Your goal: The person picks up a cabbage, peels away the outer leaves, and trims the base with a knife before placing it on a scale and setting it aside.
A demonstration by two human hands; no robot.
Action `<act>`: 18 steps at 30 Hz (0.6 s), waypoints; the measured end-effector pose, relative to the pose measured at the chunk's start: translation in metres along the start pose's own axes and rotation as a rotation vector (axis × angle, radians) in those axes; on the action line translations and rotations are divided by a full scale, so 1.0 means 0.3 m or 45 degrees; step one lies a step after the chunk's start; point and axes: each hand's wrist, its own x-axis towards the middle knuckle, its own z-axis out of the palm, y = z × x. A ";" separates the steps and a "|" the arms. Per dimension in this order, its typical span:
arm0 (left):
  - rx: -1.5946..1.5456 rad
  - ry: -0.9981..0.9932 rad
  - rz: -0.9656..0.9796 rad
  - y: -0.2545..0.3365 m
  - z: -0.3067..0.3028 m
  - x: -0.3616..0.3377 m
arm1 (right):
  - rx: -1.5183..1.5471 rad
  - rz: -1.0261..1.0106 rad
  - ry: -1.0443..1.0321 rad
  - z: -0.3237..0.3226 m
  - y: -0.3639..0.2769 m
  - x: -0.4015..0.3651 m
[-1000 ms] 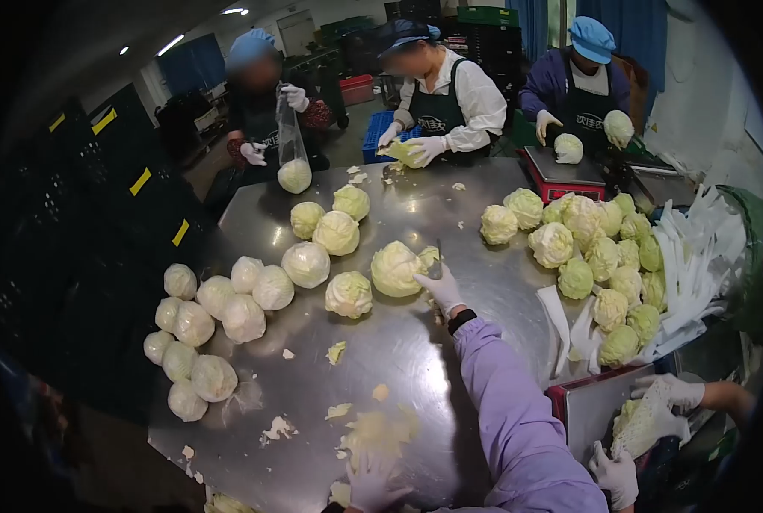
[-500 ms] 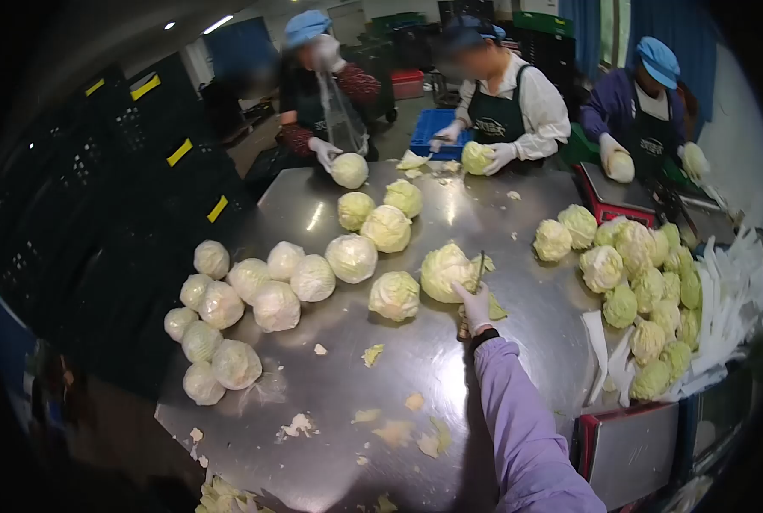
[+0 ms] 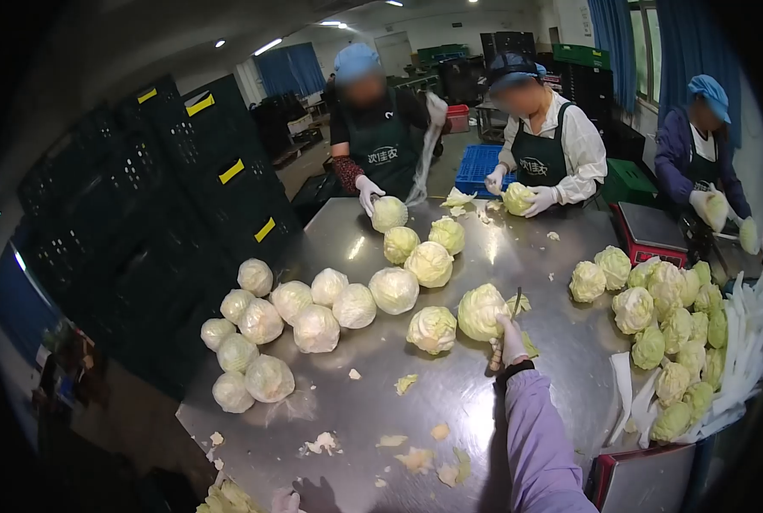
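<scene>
My right hand [image 3: 511,340], in a white glove with a lilac sleeve behind it, is closed around a knife [image 3: 517,301]; its thin dark blade points away from me. Right beside the blade and my fingers sits a pale green cabbage [image 3: 482,312] on the steel table [image 3: 416,402], with loose leaf pieces [image 3: 518,303] at its right. Another cabbage [image 3: 431,330] lies just left of it. At the bottom edge, only a small part of my left hand [image 3: 286,501] shows; its fingers cannot be made out.
Several plastic-wrapped cabbages [image 3: 316,328] lie left; unwrapped cabbages [image 3: 677,329] pile up right beside white plastic sleeves [image 3: 741,342]. Leaf scraps [image 3: 416,460] litter the front. Three co-workers in aprons stand across the table, near a scale [image 3: 651,229] and a blue crate [image 3: 480,167].
My view has shifted, so the table appears lower and further right. My left hand has come in at the bottom edge. The far-left co-worker's raised hand has swung right with clear plastic.
</scene>
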 end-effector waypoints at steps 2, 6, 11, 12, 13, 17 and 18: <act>-0.019 -0.035 0.023 0.043 0.037 -0.030 | -0.013 -0.110 0.021 -0.002 0.033 -0.029; 0.015 0.019 0.006 0.097 0.105 -0.095 | -0.087 -0.033 -0.076 -0.036 0.028 -0.273; 0.331 -0.151 0.154 0.014 0.144 -0.090 | -0.040 0.231 -0.415 -0.110 0.190 -0.630; 0.317 -0.207 0.154 -0.035 0.156 -0.076 | -0.192 0.146 -0.468 -0.135 0.278 -0.683; 0.052 -0.211 -0.078 0.058 0.221 -0.122 | -0.139 0.246 -0.540 -0.134 0.327 -0.779; -0.165 -0.553 -0.158 0.099 0.317 -0.167 | -0.484 0.438 -0.878 -0.112 0.462 -1.069; -0.255 -0.592 -0.318 0.099 0.317 -0.179 | -0.480 0.468 -0.883 -0.100 0.484 -1.135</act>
